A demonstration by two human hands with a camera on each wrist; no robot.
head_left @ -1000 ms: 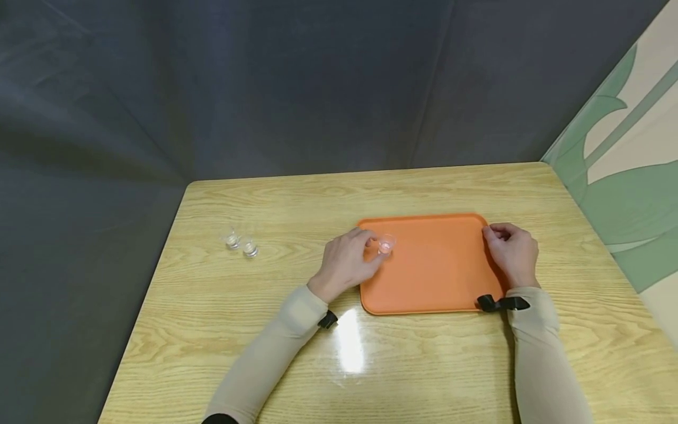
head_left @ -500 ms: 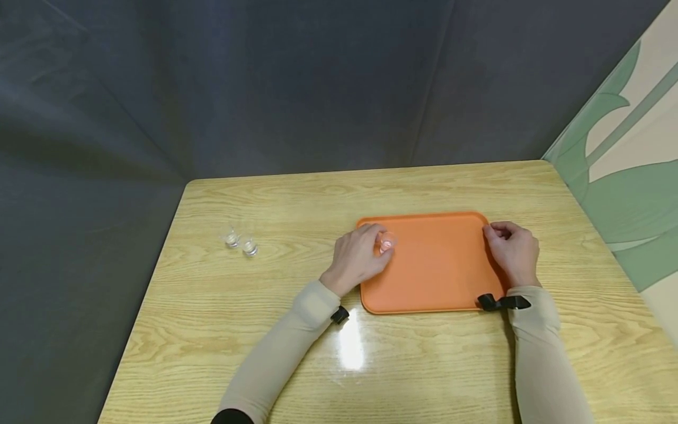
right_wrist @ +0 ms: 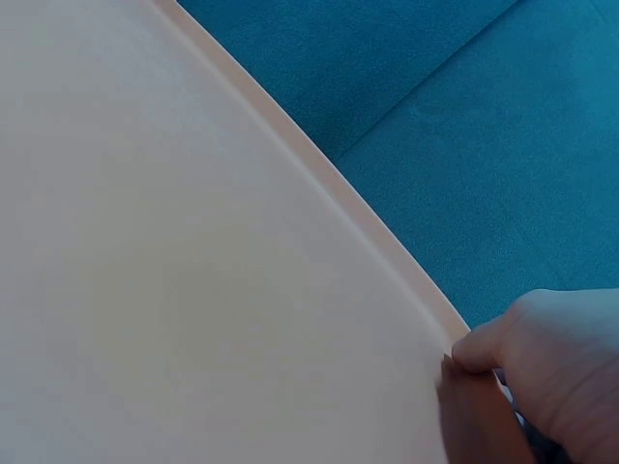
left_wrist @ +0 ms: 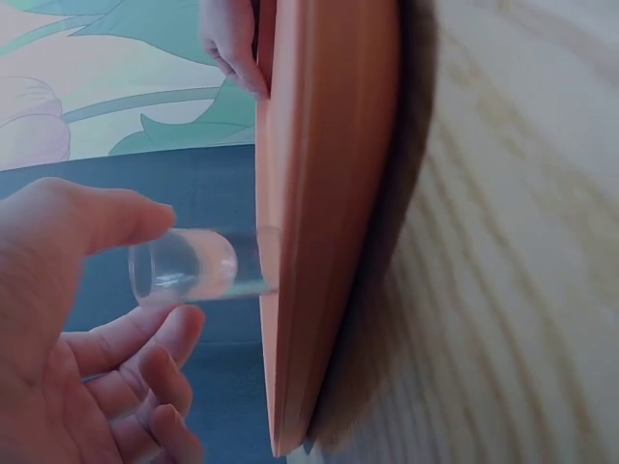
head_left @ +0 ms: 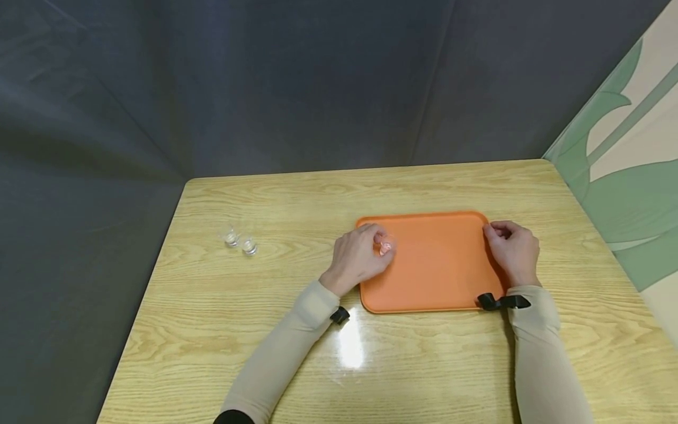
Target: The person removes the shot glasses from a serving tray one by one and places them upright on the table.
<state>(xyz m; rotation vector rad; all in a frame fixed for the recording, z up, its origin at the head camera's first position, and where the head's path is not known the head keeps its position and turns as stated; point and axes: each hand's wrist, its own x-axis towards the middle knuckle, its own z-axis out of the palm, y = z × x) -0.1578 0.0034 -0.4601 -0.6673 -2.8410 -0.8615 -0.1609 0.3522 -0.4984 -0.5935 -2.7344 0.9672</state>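
My left hand [head_left: 356, 258] is over the left part of an orange tray [head_left: 434, 268], its thumb and fingers curled around a small clear shot glass [head_left: 386, 247]. In the left wrist view the thumb and a fingertip pinch the glass [left_wrist: 208, 263] near its rim, and its base is at the tray's edge [left_wrist: 324, 193]. At the tray's right side, my right hand [head_left: 514, 253] pinches the rim. The right wrist view has the thumb of the right hand [right_wrist: 551, 362] on top of the rim; the fingers beneath are hidden.
Two more shot glasses, one [head_left: 231, 238] just behind the other [head_left: 249, 246], stand close together on the left of the wooden table [head_left: 296, 206]. A dark cloth [head_left: 318, 88] hangs behind the table, and a patterned green panel [head_left: 625, 176] is at the right.
The left hand has shifted slightly right and its fingers have closed further around the shot glass, which stays in about the same spot. The right hand and tray have hardly moved.
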